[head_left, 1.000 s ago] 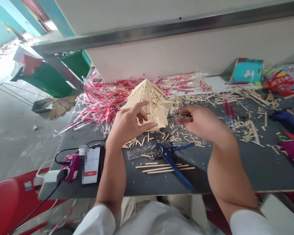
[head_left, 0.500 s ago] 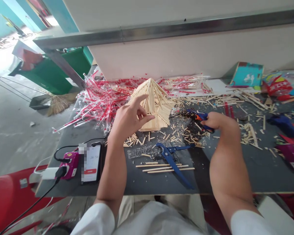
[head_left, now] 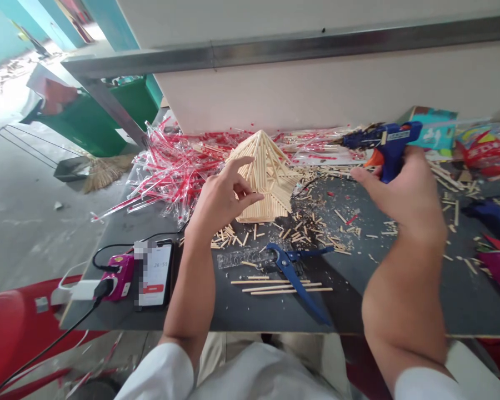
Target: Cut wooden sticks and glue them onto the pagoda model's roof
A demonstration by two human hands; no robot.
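A small house-like model [head_left: 260, 208] of pale wooden sticks, with a pointed roof, stands at the middle of the table. My left hand [head_left: 223, 197] is in front of its left side, thumb and index finger apart, with nothing visible between them. I cannot tell whether the fingertips touch the roof. My right hand [head_left: 408, 186] grips a blue glue gun [head_left: 394, 145] with an orange trigger, raised to the right of the model, nozzle pointing left. Nearer to me lie a blue-handled cutter [head_left: 294, 278] and several loose sticks [head_left: 279, 286].
Plastic wrappers with red ends [head_left: 175, 172] heap up behind and left of the model. Short stick offcuts [head_left: 316, 228] litter the table. A phone [head_left: 156, 275] and a pink power strip [head_left: 120, 278] lie at the left. A metal rail [head_left: 275, 53] crosses behind.
My right hand has lifted the glue gun off the tabletop area, up and to the right. My left hand has stayed nearly still beside the model.
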